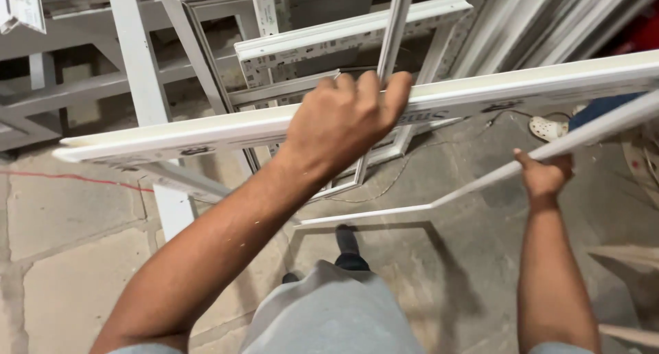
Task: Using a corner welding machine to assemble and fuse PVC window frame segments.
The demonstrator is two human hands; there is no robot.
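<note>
I hold a large white plastic window frame point(206, 131) up off the floor, tilted, with its long top bar running from the left edge to the upper right. My left hand point(343, 117) is closed over the middle of that top bar. My right hand point(546, 175) grips the thinner lower bar of the same frame point(590, 135) further right. The frame's bottom corner point(302, 222) hangs just above the floor in front of my foot.
More white window frames point(350, 35) lean against the wall behind. White profile lengths point(137, 59) stand at the left and upper right. A cable point(405, 175) trails over the concrete floor point(75, 258). A pale sandal point(548, 128) lies at the right.
</note>
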